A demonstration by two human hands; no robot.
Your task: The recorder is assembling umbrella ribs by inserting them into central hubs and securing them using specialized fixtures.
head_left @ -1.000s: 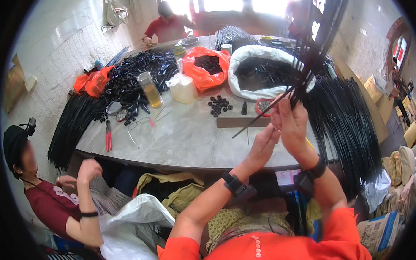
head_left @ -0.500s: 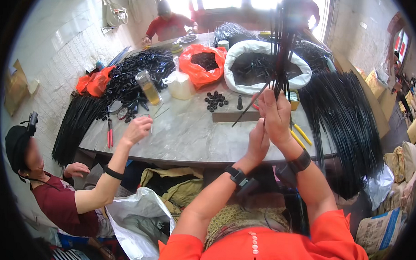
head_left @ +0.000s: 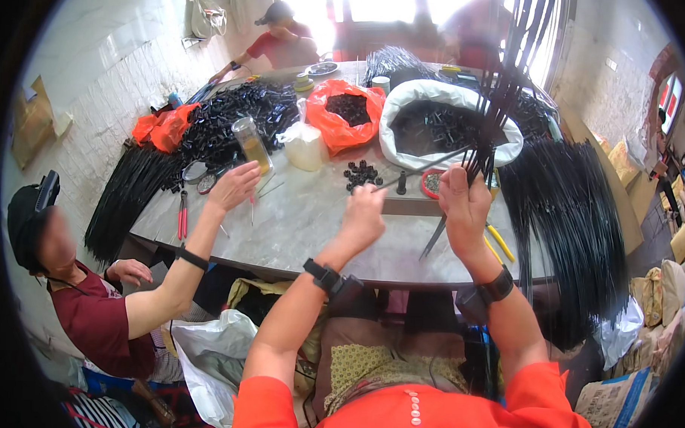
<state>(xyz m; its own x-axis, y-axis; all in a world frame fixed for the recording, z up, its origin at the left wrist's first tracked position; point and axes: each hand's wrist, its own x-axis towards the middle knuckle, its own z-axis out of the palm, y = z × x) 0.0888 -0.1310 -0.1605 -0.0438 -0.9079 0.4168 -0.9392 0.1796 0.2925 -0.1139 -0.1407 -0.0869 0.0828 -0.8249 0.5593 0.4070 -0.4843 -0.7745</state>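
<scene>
Change noted: half a second ago the two hands were together at the bundle's base. The left hand [head_left: 361, 218] now stands apart, to the left, over the table. A single thin black rod [head_left: 427, 163] slants between it and the upright bundle of long, slim black rods [head_left: 505, 84]. Judgement: one rod is being dealt with separately while the rest stay gathered.

Fingers, left: curled, with thumb and forefinger apparently pinched on the single rod's lower end; no gap visible between the tips. Fingers, right: the right hand [head_left: 467, 214] is closed around the bundle near its lower part, thumb uppermost; how firmly cannot be told. One dark rod end projects below it, pointing down and left.

Position: the bundle rises above the grey, marble-patterned tabletop [head_left: 296, 235], in front of the white plastic sack with rolled rim [head_left: 388, 132]. Near the left fingertips: a cluster of small black ring-shaped parts [head_left: 363, 175] and an upright black plug-like piece [head_left: 402, 183].
</scene>
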